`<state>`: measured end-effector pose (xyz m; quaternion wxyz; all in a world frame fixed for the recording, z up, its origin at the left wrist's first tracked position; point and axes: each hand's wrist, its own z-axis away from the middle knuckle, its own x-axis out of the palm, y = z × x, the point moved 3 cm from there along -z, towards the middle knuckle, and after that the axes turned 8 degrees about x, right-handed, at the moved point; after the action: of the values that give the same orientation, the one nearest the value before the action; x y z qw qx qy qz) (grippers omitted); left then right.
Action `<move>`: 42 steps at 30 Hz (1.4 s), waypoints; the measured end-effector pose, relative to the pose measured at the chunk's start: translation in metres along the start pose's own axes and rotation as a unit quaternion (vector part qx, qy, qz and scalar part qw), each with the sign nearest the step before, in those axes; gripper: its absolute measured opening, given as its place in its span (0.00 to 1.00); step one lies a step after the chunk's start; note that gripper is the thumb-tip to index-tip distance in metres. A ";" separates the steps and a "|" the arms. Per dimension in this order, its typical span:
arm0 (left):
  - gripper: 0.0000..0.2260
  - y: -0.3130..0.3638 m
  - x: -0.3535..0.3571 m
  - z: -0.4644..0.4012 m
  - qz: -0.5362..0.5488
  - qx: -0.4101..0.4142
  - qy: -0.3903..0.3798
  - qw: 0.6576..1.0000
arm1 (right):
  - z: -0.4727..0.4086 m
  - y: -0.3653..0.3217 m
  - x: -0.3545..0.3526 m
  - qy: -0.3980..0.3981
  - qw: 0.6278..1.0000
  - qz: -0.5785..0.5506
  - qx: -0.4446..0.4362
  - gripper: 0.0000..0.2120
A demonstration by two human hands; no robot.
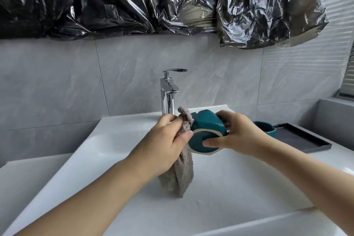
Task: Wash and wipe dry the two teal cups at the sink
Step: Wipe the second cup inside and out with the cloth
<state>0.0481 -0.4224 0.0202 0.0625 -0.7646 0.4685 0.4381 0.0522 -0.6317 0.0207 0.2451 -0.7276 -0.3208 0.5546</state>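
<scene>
Over the sink, the right hand grips a teal cup on its side, the left hand pinches a cloth against it, and the second cup stands beside a tray.

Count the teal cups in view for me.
2. One teal cup is held sideways over the sink by the right hand; the other cup sits behind that hand, beside the black tray.
</scene>
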 end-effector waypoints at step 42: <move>0.15 -0.001 -0.006 -0.004 0.091 -0.030 0.059 0.994 | -0.001 -0.001 0.005 -0.041 0.994 -0.096 -0.041 0.23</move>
<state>0.0502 -0.4193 0.0266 -0.0285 -0.7446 0.5258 0.4103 0.0533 -0.6275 0.0189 0.2542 -0.6793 -0.4215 0.5443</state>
